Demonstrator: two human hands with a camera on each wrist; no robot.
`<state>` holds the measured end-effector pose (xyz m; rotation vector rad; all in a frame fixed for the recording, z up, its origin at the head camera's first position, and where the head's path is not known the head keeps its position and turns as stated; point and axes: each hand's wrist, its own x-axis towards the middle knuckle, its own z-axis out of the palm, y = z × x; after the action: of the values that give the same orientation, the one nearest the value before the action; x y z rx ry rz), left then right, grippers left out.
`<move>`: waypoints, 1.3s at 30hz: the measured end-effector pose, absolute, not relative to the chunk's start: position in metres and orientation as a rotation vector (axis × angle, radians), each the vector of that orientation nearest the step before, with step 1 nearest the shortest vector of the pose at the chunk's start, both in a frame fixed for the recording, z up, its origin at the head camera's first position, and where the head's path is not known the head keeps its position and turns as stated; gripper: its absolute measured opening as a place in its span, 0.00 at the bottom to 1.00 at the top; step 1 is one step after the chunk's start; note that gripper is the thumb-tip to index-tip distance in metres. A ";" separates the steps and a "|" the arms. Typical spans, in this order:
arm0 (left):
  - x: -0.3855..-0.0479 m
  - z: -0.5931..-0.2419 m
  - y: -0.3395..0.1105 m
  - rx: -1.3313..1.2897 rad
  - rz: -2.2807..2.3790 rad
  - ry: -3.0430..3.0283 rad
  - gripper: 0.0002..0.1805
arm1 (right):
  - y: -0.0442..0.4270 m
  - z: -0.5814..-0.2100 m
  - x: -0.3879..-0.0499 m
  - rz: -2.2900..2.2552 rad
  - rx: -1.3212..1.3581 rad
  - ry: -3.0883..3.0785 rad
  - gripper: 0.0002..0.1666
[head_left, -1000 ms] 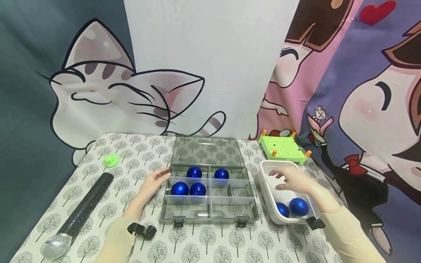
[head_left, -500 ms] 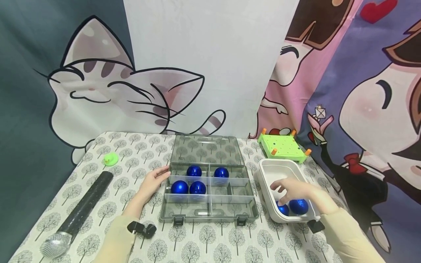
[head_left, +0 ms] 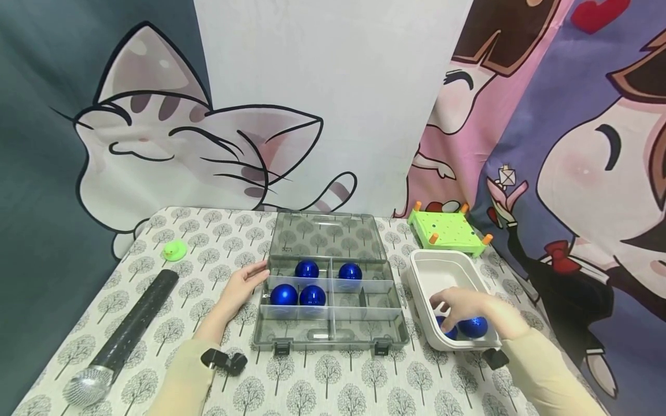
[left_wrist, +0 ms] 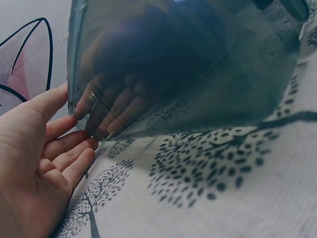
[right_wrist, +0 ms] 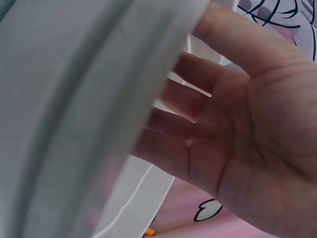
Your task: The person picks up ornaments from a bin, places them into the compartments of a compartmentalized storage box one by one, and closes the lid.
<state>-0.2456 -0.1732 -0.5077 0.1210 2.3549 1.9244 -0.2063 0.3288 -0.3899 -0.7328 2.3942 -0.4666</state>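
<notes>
My left hand (head_left: 243, 289) touches the left side of a clear grey divided box (head_left: 333, 345) with its fingertips. In the left wrist view, its fingers (left_wrist: 74, 153) lie loosely bent against the box wall (left_wrist: 198, 84). The box lies open, with blue balls (head_left: 313, 296) in its back and middle compartments. My right hand (head_left: 460, 305) is down inside a white bin (head_left: 416, 300), over a blue ball (head_left: 451, 333). A speckled blue ball (head_left: 473, 327) lies beside it. The right wrist view shows loosely extended fingers (right_wrist: 198, 106); the bin's wall hides the fingertips.
A black microphone (head_left: 130, 329) and a green rubber duck (head_left: 174, 250) lie at the left. Behind the bin is a light green pegged toy (head_left: 447, 231) with orange posts. The box's clear lid (head_left: 328, 236) lies folded back on the tree-patterned cloth (head_left: 328, 387).
My right hand has lowered into the white bin, toward the nearer blue ball at its left. The left hand has stayed at the box's side. The balls in the box keep their places.
</notes>
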 end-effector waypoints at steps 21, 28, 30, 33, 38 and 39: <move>-0.246 -0.509 -0.171 0.135 1.946 2.354 0.31 | 0.311 -0.384 -0.189 -0.536 -0.419 2.314 0.16; -0.246 -0.508 -0.171 0.094 1.945 2.295 0.31 | 0.313 -0.383 -0.192 -0.496 -0.486 2.337 0.17; -0.246 -0.507 -0.171 0.092 1.946 2.295 0.31 | 0.314 -0.380 -0.194 -0.457 -0.531 2.354 0.17; -0.246 -0.506 -0.171 0.098 1.937 2.313 0.31 | 0.313 -0.374 -0.197 -0.399 -0.593 2.387 0.20; -0.247 -0.507 -0.172 0.103 1.936 2.340 0.30 | 0.312 -0.366 -0.201 -0.307 -0.695 2.450 0.24; -0.247 -0.507 -0.173 0.103 1.936 2.340 0.30 | 0.311 -0.365 -0.202 -0.304 -0.695 2.452 0.24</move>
<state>-0.2467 -0.1726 -0.5068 0.1029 2.3397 1.9356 -0.2020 0.3114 -0.3646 -0.6948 2.4516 -0.3037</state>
